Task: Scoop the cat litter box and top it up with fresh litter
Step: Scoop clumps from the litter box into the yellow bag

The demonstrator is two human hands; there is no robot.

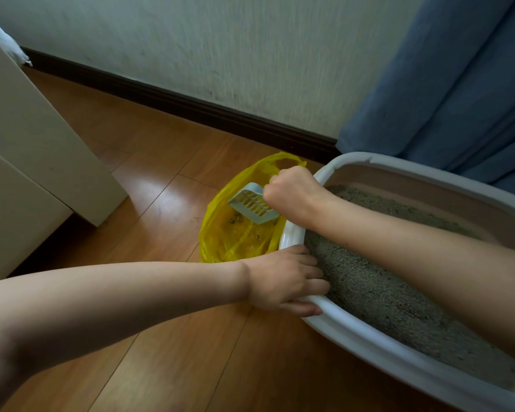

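The right hand is curled into a fist around the handle of a pale slotted plastic litter scoop, whose blade juts out beyond the knuckles, tilted over the open yellow plastic bag. A few small clumps lie in the bag below the blade. The left hand grips the near rim of the white oval plastic litter box, fingers hooked over its edge, fingertips touching the grey granular litter inside. The bag lies on the wooden floor, just beyond the left fingers, against the box's end.
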